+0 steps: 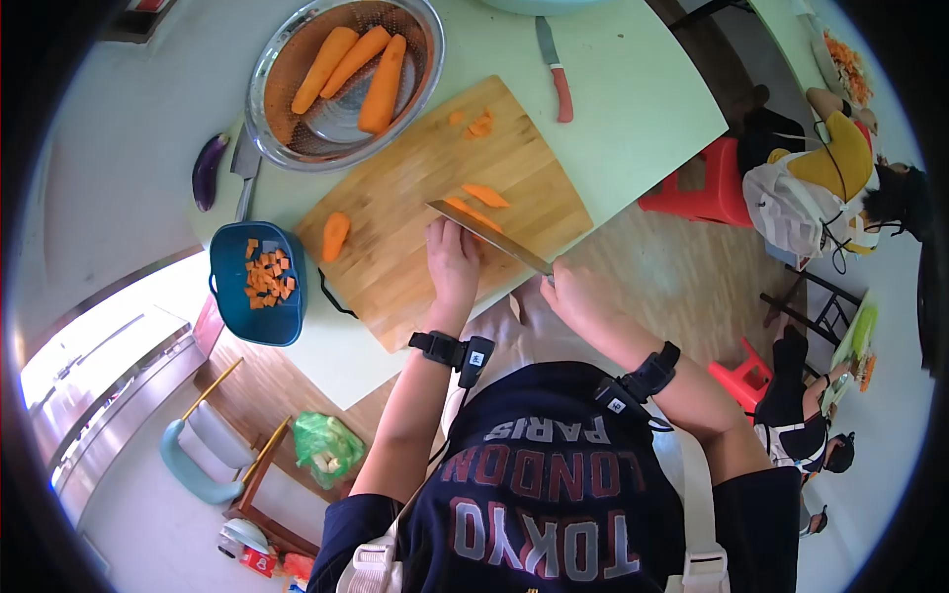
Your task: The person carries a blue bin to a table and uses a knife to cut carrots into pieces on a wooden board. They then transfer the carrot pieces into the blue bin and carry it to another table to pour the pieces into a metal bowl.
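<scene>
My right hand (579,293) is closed round the handle of a kitchen knife (499,241), whose blade slants up and left over the cutting board (395,257). My left hand (455,259) has its fingers curled down beside the blade, seemingly on a carrot piece; the fingers hide most of what they press on. Along the far side of the blade shows a strip of carrot (473,211), and another cut carrot piece (486,196) lies just beyond it. A larger carrot chunk (336,235) rests at the board's left, while small carrot scraps (479,125) lie near the far edge.
A metal colander (259,124) holds three peeled carrots (384,87). Diced carrot fills part of a blue bin (225,321). A red-handled knife (560,84), a cleaver (245,168) and an eggplant (206,171) lie around the board. Other people sit at right near red stools (707,188).
</scene>
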Demonstrator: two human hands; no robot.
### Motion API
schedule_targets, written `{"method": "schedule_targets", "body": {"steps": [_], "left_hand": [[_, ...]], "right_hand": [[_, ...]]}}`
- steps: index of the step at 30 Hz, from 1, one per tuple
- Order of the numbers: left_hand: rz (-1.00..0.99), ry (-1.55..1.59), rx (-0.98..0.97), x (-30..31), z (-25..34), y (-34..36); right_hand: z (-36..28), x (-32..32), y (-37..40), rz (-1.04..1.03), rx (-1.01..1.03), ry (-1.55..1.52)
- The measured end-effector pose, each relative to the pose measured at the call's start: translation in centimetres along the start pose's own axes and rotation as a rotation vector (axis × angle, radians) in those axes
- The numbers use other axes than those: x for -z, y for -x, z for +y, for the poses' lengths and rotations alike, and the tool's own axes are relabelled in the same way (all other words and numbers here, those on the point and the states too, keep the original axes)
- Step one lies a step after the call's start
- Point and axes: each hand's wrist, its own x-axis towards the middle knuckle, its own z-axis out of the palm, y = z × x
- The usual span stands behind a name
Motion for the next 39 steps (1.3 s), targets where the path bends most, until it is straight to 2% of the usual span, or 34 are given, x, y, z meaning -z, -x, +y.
{"method": "schedule_targets", "body": {"steps": [3, 5, 11, 14, 16, 17, 19, 20, 22, 29, 32, 39], "left_hand": [[-0.031, 0.022, 0.023, 0.3, 0.0, 0.0], [-0.045, 0.042, 0.039, 0.4, 0.1, -0.2], [-0.003, 0.010, -0.046, 1.5, 0.6, -1.0], [0.097, 0.078, -0.103, 3.8, 1.6, -3.4], [0.154, -0.013, -0.323, 5.3, 3.3, -6.2], [0.152, -0.018, -0.322, 4.8, 3.3, -7.4], [-0.168, 0.001, -0.295, 3.3, 3.1, -10.3], [-0.171, 0.002, -0.297, 2.9, 2.9, -10.6], [-0.366, -0.265, -0.199, 2.2, 2.5, -10.9], [-0.345, -0.203, -0.198, 1.9, 2.1, -11.3], [-0.397, -0.226, -0.148, 1.7, 2.3, -11.7], [-0.287, -0.271, -0.268, 1.2, 1.0, -10.7]], "right_hand": [[0.3, -0.4, -0.1, 0.054, 0.028, -0.062], [0.1, -0.2, -0.5, -0.024, -0.002, -0.023], [-0.9, -0.4, -2.3, -0.056, -0.034, -0.063], [-0.7, -0.1, -2.7, -0.083, -0.011, -0.029], [-0.4, -0.5, -2.7, -0.076, -0.003, -0.034], [-0.4, -0.7, -2.8, -0.061, 0.007, -0.040], [-0.2, -1.1, -3.2, -0.063, 0.007, -0.035], [-0.3, -1.1, -3.3, -0.069, 0.002, -0.028], [-0.3, -1.1, -3.5, -0.088, -0.024, -0.035], [-1.6, 0.0, -3.2, -0.164, -0.104, -0.054], [-1.2, 0.0, -3.6, -0.167, -0.090, -0.050], [-0.5, -1.3, -3.7, -0.144, -0.058, -0.062]]}}
